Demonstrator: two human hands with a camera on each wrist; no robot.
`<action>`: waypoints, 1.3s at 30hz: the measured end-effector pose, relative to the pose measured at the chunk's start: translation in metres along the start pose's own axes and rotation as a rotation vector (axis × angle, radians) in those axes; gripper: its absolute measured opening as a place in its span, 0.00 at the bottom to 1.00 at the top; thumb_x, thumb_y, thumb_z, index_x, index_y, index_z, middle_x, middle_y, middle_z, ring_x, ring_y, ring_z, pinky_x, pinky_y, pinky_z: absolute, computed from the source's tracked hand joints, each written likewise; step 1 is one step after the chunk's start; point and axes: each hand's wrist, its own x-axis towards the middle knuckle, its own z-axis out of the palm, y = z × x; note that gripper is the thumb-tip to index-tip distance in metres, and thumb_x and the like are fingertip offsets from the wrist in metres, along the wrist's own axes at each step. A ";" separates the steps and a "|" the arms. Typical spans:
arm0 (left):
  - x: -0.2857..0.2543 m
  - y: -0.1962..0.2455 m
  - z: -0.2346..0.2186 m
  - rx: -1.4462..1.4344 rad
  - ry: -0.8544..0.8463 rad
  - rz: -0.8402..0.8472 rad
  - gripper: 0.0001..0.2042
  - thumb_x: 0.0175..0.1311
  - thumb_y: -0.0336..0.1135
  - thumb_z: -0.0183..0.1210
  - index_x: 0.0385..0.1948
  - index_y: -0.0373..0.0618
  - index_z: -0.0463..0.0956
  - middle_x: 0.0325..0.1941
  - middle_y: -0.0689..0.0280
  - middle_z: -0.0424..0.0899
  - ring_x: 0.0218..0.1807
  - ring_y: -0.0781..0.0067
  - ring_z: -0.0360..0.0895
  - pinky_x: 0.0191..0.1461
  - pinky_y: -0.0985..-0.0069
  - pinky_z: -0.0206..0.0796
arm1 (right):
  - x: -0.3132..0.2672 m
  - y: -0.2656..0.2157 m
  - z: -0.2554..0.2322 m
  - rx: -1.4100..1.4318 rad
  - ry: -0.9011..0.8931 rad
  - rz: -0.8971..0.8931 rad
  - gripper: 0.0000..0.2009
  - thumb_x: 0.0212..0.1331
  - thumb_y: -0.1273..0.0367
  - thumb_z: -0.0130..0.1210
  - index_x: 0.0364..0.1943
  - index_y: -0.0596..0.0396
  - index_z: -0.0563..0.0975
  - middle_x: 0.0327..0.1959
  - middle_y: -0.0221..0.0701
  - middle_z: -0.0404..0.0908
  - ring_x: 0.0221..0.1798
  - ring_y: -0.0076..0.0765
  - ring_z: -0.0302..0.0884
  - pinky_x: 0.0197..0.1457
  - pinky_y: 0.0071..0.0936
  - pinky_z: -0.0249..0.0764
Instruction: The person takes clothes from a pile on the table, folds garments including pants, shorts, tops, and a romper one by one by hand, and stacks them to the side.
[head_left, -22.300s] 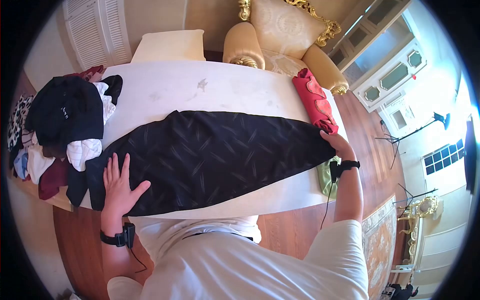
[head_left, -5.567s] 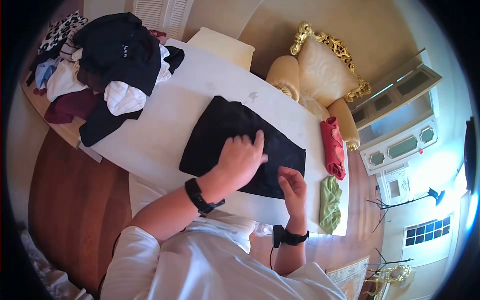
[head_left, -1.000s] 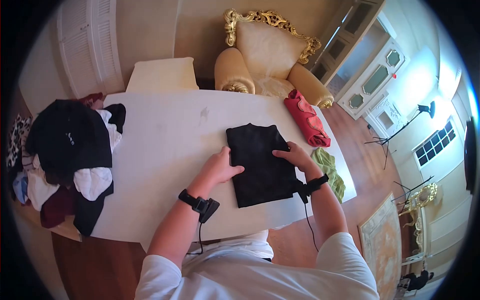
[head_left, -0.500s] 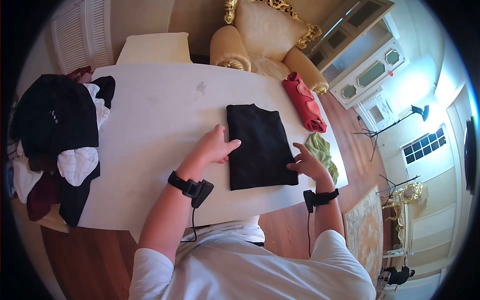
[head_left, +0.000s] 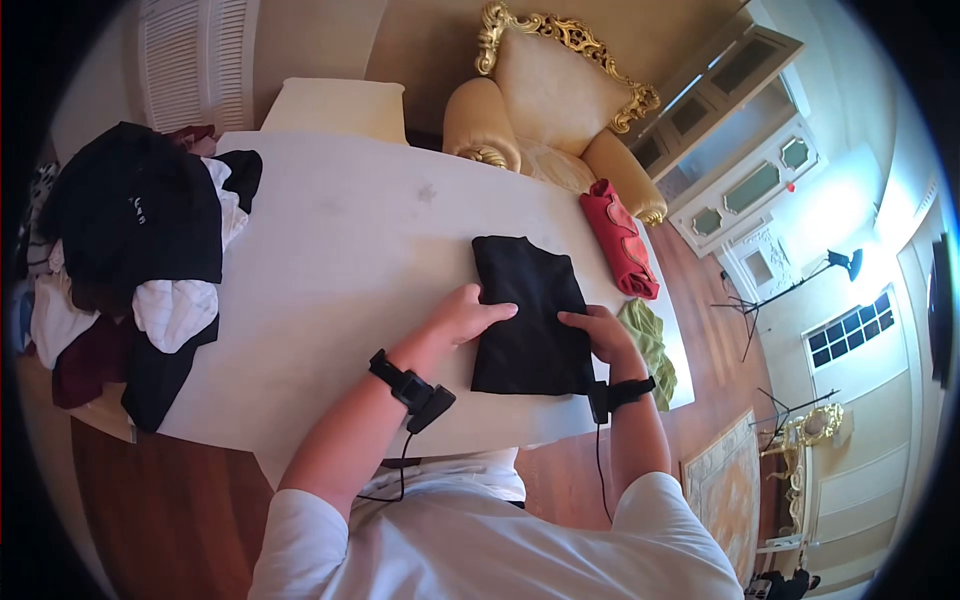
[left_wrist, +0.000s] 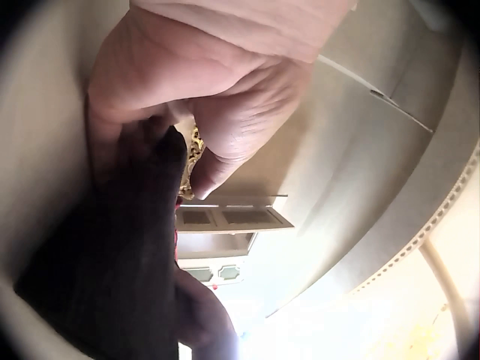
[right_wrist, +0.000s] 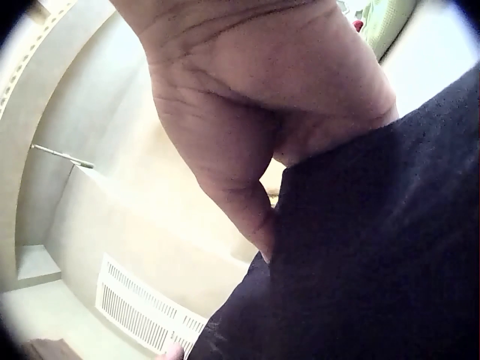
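A black garment [head_left: 532, 340], folded into a compact rectangle, lies right of the middle of the white table [head_left: 330, 300]. My left hand [head_left: 466, 314] grips its left edge, thumb over the top and fingers tucked under. On the opposite edge my right hand [head_left: 606, 335] holds it the same way. In the left wrist view the dark cloth [left_wrist: 112, 255] bulges up between thumb and fingers, the fingertips partly hidden behind it. The right wrist view has the thumb against the cloth [right_wrist: 375, 247], with the other fingers hidden beneath.
A rolled red cloth [head_left: 618, 240] and a crumpled green cloth [head_left: 648, 345] lie along the table's right end. A tall heap of mixed clothes [head_left: 140, 220] covers the left end. Behind the table stand a gilded armchair [head_left: 560, 100] and a cream seat [head_left: 335, 108].
The black garment, spread wide at first, is now folded into a small rectangle. Half a second ago both hands were loose at its sides; now they have closed on its edges.
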 end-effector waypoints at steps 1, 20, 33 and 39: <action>-0.008 0.009 -0.002 -0.191 -0.059 -0.028 0.32 0.62 0.44 0.71 0.59 0.29 0.68 0.56 0.51 0.80 0.56 0.62 0.81 0.58 0.64 0.75 | -0.006 -0.004 0.005 -0.004 -0.004 -0.002 0.18 0.61 0.65 0.68 0.50 0.63 0.81 0.45 0.35 0.86 0.46 0.32 0.85 0.48 0.28 0.80; -0.017 0.025 -0.018 -0.804 -0.478 -0.170 0.25 0.61 0.25 0.64 0.63 0.35 0.72 0.61 0.54 0.82 0.60 0.59 0.82 0.67 0.62 0.74 | -0.038 0.053 0.025 0.971 -0.210 -0.131 0.21 0.72 0.62 0.55 0.64 0.58 0.73 0.61 0.40 0.81 0.61 0.43 0.81 0.69 0.43 0.75; -0.033 0.034 -0.010 -0.733 -0.469 -0.179 0.27 0.61 0.26 0.64 0.64 0.33 0.69 0.61 0.52 0.81 0.60 0.55 0.81 0.67 0.60 0.74 | -0.073 0.026 0.041 0.639 -0.128 -0.185 0.28 0.59 0.83 0.60 0.65 0.59 0.71 0.60 0.39 0.81 0.57 0.42 0.84 0.64 0.41 0.81; -0.026 0.020 -0.001 -0.644 -0.487 -0.191 0.40 0.69 0.33 0.63 0.77 0.33 0.47 0.60 0.50 0.80 0.58 0.56 0.83 0.66 0.60 0.75 | -0.087 -0.015 -0.012 0.551 -0.097 -0.271 0.31 0.56 0.83 0.61 0.67 0.59 0.71 0.60 0.39 0.82 0.58 0.41 0.83 0.65 0.40 0.80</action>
